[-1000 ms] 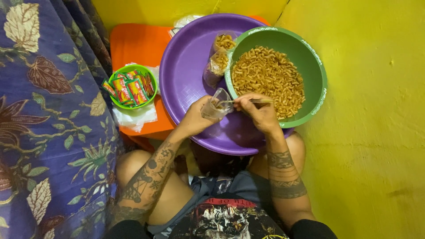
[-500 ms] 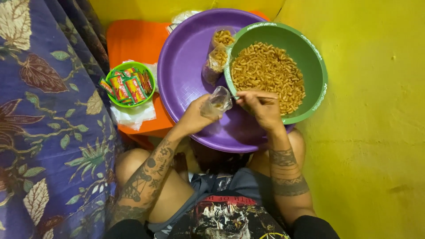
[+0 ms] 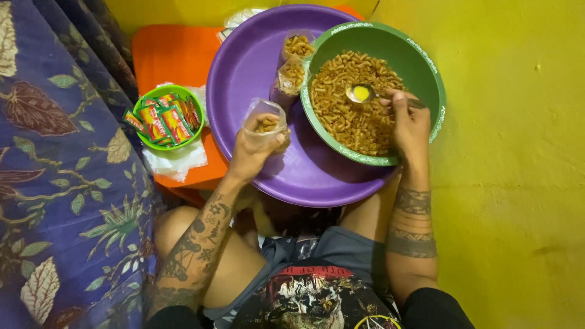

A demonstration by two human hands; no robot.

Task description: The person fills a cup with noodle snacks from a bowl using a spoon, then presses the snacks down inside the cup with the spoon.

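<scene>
We fill a small bag with macaroni snacks

Our left hand (image 3: 247,155) has its fingers wrapped round the open clear bag (image 3: 264,122); our right hand (image 3: 409,125) pinches a spoon (image 3: 361,93) — over the green bowl (image 3: 426,64).

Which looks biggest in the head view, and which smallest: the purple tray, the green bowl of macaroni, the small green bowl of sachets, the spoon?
1. purple tray, partly hidden by the green bowl.
2. green bowl of macaroni.
3. small green bowl of sachets.
4. spoon, held by the right hand over the macaroni.

No two look alike in size.
</scene>
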